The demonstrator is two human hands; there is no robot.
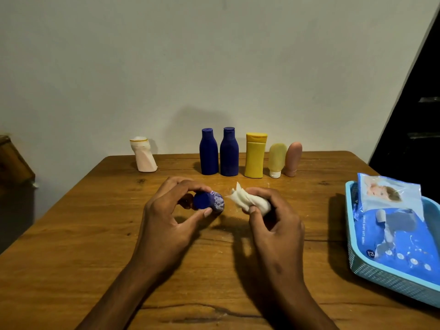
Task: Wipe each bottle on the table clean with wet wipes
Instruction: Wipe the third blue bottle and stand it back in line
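My left hand (170,211) grips a small blue bottle (209,202) lying sideways just above the wooden table (71,246), its cap end towards me. To its right, a short gap away, my right hand (273,222) holds a bunched white wet wipe (247,200). Along the far edge stand a white tilted bottle (144,154), two tall dark blue bottles (209,152) (229,152), a yellow bottle (255,156), a pale yellow tube (277,159) on its cap and a pinkish-brown tube (293,159).
A light blue basket (381,275) at the right table edge holds blue wet wipe packs (395,236). A brown object (14,160) stands off the table at the left. A dark structure (414,115) rises at the far right. A plain wall is behind the bottles.
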